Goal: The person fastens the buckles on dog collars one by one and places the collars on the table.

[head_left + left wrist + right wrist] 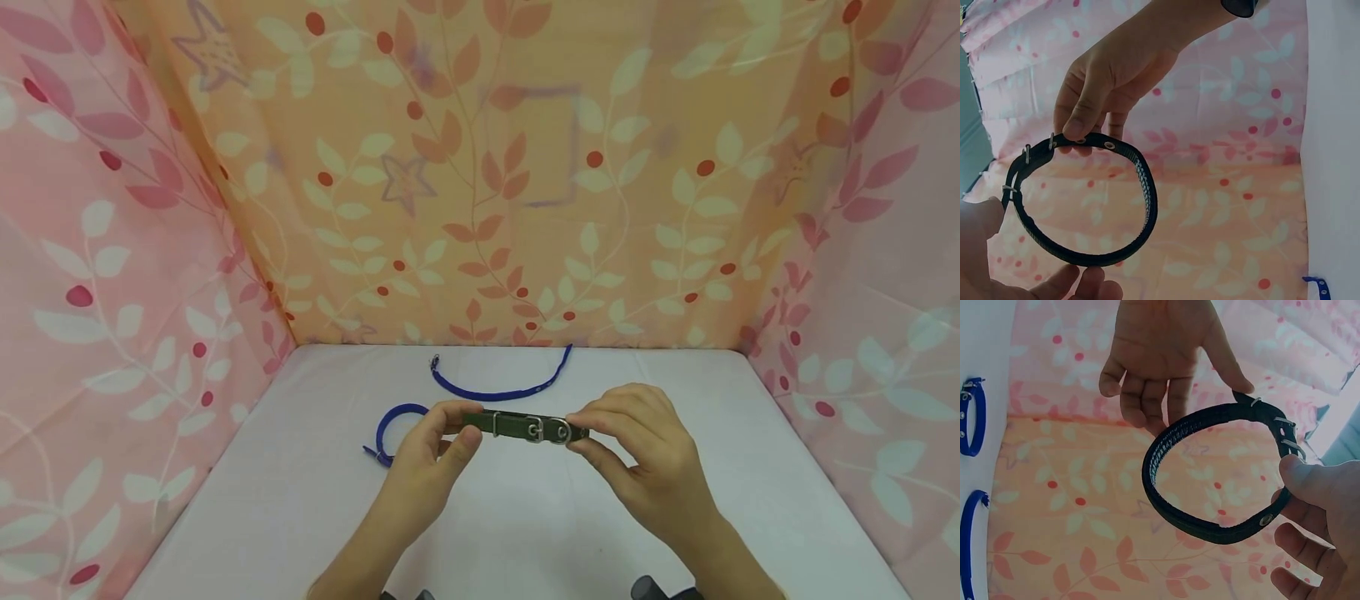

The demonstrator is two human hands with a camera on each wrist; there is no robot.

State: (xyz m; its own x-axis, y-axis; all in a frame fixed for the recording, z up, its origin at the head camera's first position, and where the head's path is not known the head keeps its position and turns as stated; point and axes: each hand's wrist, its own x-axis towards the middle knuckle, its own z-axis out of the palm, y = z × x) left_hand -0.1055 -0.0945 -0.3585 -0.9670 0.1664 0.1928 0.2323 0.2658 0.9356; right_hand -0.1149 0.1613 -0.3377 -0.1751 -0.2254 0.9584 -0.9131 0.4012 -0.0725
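A dark green buckled collar (513,427) is held up in a closed ring between both hands, over the white table. My left hand (426,462) holds its left end, thumb in front by the strap's tip and fingers behind. My right hand (648,454) pinches the right end between thumb and fingers, close to the D-ring (562,431). A metal buckle (535,429) and a keeper loop (495,423) face me on the front. In the left wrist view the collar (1104,258) shows a round opening, a pale patterned lining and metal eyelets.
Behind my left hand lies a blue collar (381,429) closed into a loop, partly hidden. Farther back, an unfastened blue collar (487,397) curves across the white table (300,500). Leaf-patterned cloth walls (480,233) enclose the back and sides.
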